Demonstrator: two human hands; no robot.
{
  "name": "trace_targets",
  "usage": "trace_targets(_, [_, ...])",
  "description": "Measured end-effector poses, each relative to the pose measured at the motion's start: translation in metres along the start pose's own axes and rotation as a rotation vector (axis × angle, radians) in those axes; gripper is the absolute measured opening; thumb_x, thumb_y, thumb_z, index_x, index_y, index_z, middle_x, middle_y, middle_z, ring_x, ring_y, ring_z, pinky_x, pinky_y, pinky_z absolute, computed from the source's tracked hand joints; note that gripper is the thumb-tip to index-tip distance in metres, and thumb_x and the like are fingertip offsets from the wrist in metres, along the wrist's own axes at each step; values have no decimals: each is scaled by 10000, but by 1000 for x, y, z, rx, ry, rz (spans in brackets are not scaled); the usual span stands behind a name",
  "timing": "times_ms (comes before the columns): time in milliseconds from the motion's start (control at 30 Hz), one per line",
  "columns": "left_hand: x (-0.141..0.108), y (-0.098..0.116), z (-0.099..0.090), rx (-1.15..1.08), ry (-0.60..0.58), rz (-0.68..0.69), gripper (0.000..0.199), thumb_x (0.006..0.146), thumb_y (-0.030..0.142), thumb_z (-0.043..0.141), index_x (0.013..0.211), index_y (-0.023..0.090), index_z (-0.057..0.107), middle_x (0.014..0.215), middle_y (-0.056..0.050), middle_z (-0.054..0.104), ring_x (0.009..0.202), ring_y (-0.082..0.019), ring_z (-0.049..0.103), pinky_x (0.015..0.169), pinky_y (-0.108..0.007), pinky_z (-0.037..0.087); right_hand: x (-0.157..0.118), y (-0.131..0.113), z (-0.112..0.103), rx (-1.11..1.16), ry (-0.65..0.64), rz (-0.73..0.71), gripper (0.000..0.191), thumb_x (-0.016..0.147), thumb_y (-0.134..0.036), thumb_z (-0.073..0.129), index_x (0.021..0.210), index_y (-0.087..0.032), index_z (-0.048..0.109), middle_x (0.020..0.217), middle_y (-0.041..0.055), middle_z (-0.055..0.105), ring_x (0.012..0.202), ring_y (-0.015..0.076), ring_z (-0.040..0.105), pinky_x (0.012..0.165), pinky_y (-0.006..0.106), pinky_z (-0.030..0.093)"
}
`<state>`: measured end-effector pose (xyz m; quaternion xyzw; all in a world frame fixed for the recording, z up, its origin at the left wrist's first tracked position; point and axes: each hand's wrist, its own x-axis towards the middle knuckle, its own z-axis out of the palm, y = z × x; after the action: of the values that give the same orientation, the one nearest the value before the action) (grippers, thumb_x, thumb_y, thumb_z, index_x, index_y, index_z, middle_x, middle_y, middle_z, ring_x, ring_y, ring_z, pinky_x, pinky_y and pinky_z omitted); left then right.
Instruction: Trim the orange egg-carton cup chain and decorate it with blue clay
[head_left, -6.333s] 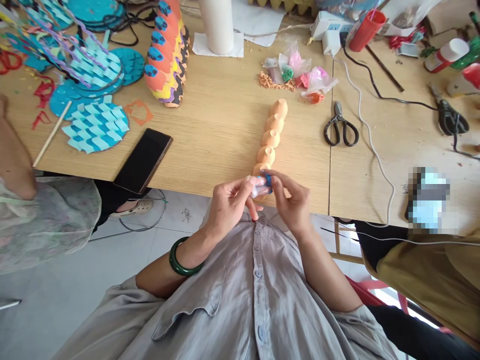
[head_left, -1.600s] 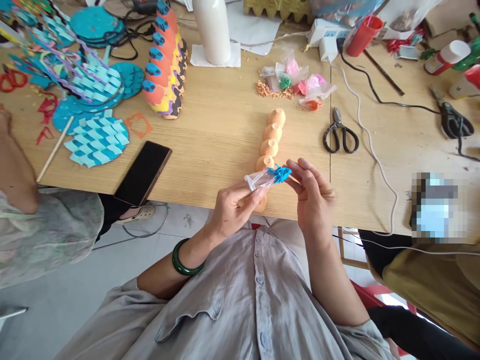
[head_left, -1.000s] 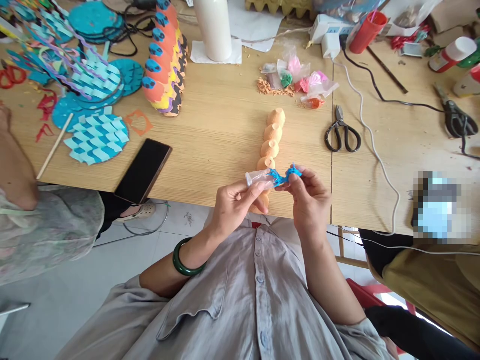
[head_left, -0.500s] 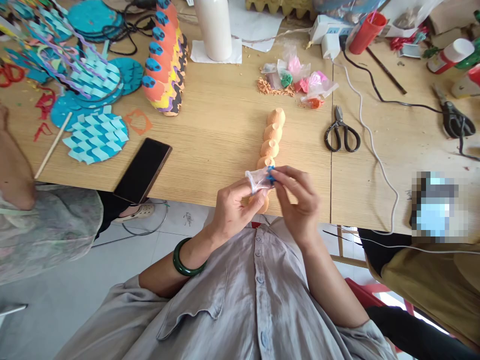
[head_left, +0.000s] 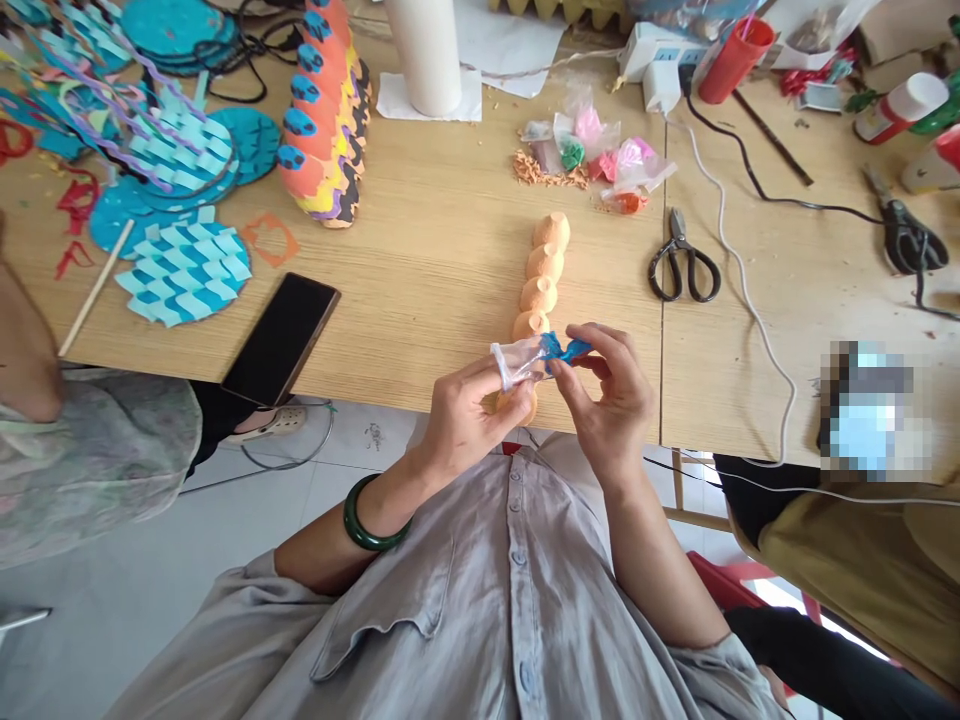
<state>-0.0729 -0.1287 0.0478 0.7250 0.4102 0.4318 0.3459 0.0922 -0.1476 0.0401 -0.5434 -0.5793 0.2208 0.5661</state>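
Observation:
My left hand (head_left: 472,415) pinches a small clear plastic bag (head_left: 519,362) over the table's front edge. Blue clay (head_left: 564,348) stretches out of the bag's right end, and the fingertips of my right hand (head_left: 611,395) are closed on it. Under and beyond the bag lies a row of orange ball-like lumps (head_left: 541,293), its near end partly covered by the bag and my fingers. Black-handled scissors (head_left: 682,262) rest to the right of the row.
A dark phone (head_left: 281,338) lies at the left front, near blue scaled discs (head_left: 187,270). Behind stand an orange patterned piece (head_left: 322,130) and a white roll (head_left: 426,55). Clay bags (head_left: 600,150), a white cable (head_left: 739,260) and people's arms are also around.
My right hand has moved slightly right, away from the bag, and a longer strand of blue clay now shows between bag and fingers. My left hand has stayed in place.

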Motion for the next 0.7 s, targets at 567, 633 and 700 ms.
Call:
trace_targets(567, [0,1,-1,-62,-49,-131,169,955,257,655,994,206,812,1103,-46,819,1054,-214,772,921,-304,609,1,-1,3,133,102,49,206,963,-240,678,1157,-292,720,1114,35,794,1081,222,745,999,467,612])
trace_targets(633, [0,1,-1,-92,-42,-152,162,950,268,670,1001,209,812,1112,-40,818,1058,-212,771,923,-302,608,2,-1,1,196,208,93,216,980,-273,658,1187,-311,708,1094,21,791,1036,204,757,948,431,629])
trace_targets(700, [-2,0,0,-114,-28,-176,171,946,287,681,1025,208,811,1127,-40,815,1070,-216,769,940,-307,606,2,-1,1,152,185,59,199,981,-294,657,1165,-324,726,1100,20,789,1061,209,745,972,442,616])
